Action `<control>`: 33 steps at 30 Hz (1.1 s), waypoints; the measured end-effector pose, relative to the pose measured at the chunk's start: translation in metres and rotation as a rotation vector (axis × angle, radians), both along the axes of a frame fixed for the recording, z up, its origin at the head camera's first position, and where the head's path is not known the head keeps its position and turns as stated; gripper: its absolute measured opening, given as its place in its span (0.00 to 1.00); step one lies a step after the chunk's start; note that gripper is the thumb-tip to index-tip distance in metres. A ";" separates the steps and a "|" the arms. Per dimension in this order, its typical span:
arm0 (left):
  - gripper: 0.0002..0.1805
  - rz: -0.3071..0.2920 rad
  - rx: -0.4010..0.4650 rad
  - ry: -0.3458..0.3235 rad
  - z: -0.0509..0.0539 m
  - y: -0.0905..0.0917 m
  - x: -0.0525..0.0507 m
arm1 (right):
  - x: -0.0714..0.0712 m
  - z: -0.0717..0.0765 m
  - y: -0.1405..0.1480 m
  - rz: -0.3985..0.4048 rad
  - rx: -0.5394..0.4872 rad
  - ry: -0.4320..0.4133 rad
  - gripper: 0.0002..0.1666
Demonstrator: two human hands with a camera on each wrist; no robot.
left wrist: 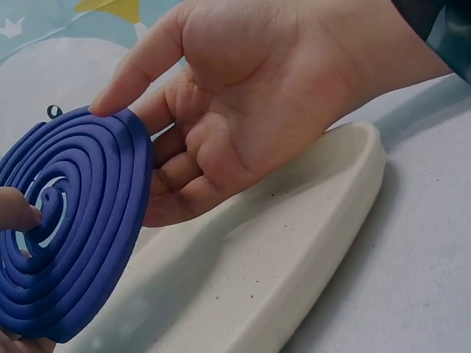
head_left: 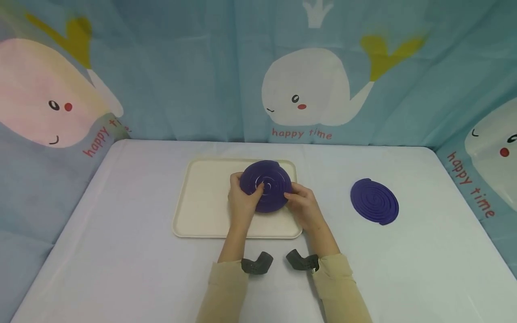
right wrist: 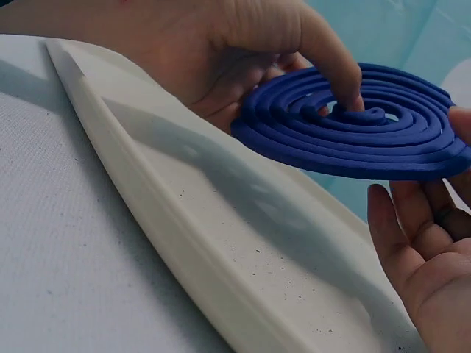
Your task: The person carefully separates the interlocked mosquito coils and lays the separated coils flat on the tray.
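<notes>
A dark blue mosquito coil [head_left: 269, 202], wound in a flat spiral, is held up over the cream tray [head_left: 206, 197]. My left hand [head_left: 241, 204] grips it from the left. That thumb presses on the coil's centre, while the fingers reach round its edge and underside, partly hidden. On the opposite side my right hand [head_left: 305, 208] pinches the rim between thumb and fingers. In the right wrist view the coil [right wrist: 294, 143] is tilted and clear of the tray. A second blue coil [head_left: 374, 201] lies flat on the table to the right.
The white table [head_left: 133, 260] extends around the tray on all sides. Dark specks dot the tray floor [right wrist: 243, 257]. Behind the table hangs a blue curtain [head_left: 181, 80] printed with whales. A black wrist device [head_left: 257, 264] sits at each cuff.
</notes>
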State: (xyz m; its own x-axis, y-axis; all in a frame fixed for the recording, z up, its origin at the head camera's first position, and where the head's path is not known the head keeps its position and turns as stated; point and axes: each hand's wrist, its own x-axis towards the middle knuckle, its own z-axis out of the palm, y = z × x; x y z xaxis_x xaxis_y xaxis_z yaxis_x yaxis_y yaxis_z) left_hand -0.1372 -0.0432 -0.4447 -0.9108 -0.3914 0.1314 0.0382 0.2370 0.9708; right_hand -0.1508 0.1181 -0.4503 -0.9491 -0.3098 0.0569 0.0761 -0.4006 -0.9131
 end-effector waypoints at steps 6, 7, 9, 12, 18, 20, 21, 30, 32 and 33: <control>0.27 -0.015 -0.049 -0.005 0.000 0.003 0.002 | 0.002 -0.002 -0.001 -0.007 0.018 0.025 0.23; 0.27 -0.019 -0.054 0.002 0.000 0.003 0.002 | 0.002 -0.003 -0.001 -0.005 0.023 0.028 0.24; 0.27 -0.021 -0.059 0.014 0.000 0.004 0.002 | 0.002 -0.002 -0.002 -0.009 0.019 0.019 0.27; 0.27 -0.032 -0.054 0.029 0.001 0.004 0.003 | 0.001 -0.001 -0.003 -0.037 0.007 -0.033 0.25; 0.27 -0.071 -0.017 0.070 0.002 0.003 0.003 | 0.001 0.001 -0.003 -0.059 -0.026 -0.081 0.24; 0.26 -0.085 -0.001 0.086 0.003 0.003 0.003 | 0.001 0.002 -0.002 -0.058 -0.021 -0.076 0.25; 0.26 -0.092 0.013 0.090 0.003 0.002 0.003 | 0.001 0.002 -0.002 -0.063 -0.016 -0.076 0.25; 0.18 -0.251 0.289 0.092 0.006 -0.003 0.003 | -0.001 0.001 -0.001 -0.142 -0.119 -0.175 0.22; 0.18 -0.263 0.333 0.102 0.005 -0.005 0.003 | -0.002 0.002 -0.001 -0.136 -0.141 -0.175 0.22; 0.18 -0.266 0.342 0.109 0.005 -0.005 0.003 | -0.002 0.002 -0.001 -0.132 -0.145 -0.172 0.22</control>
